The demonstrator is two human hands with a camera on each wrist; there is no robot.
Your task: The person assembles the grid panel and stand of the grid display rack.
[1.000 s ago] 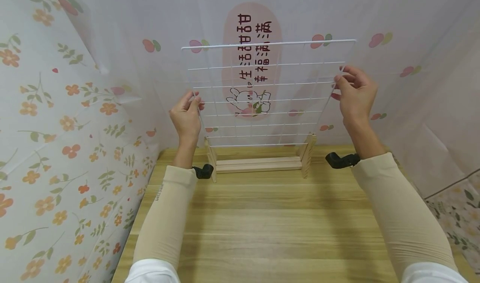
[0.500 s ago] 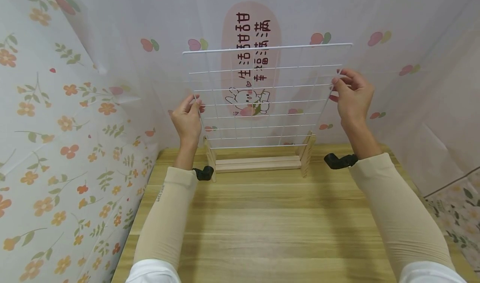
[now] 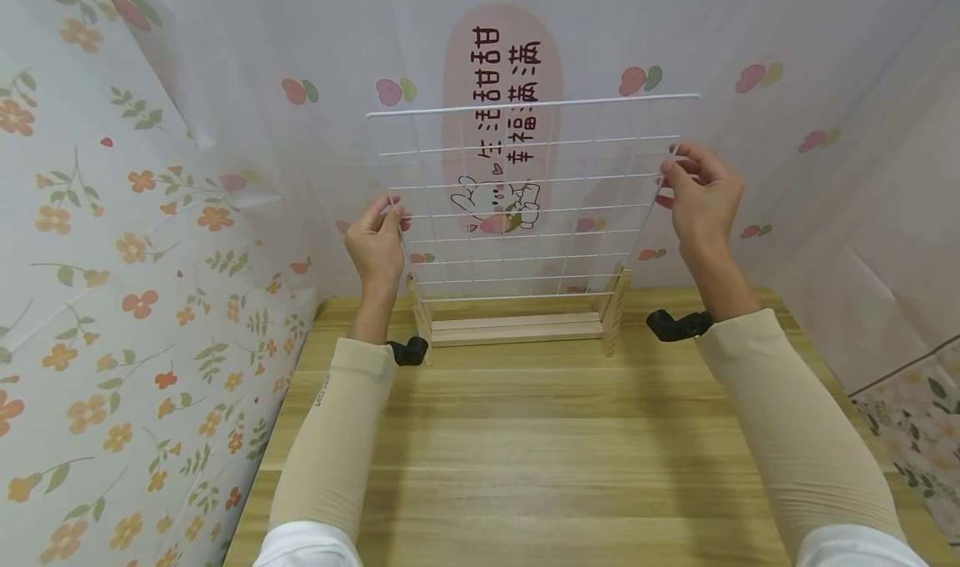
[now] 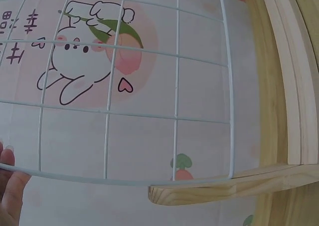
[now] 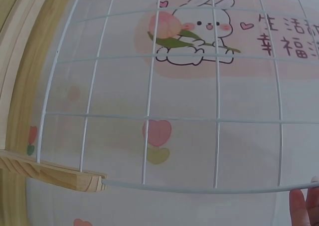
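Note:
A white wire grid panel (image 3: 532, 105) stands nearly upright at the back of the table, between the two posts of a wooden stand (image 3: 517, 328). My left hand (image 3: 377, 246) pinches the panel's left side wire between thumb and fingers. On the opposite side wire, somewhat higher up, my right hand (image 3: 705, 200) has the same kind of pinch. In the left wrist view the panel's lower corner lies along the inner side of a wooden post (image 4: 219, 188). The right wrist view has the other lower corner beside the other post (image 5: 60, 177), with only fingertips (image 5: 298, 208) in sight.
The stand rests on a wood-grain table (image 3: 510, 450) close to the back wall sheet (image 3: 337, 142), which carries a printed rabbit and writing. A floral sheet (image 3: 135, 325) hangs along the left. Black wrist mounts (image 3: 678, 325) stick out inward from the sleeves.
The grid panel has come down slightly between the posts, its top bar lower than before. Both hands have moved down with it, still pinching its sides.

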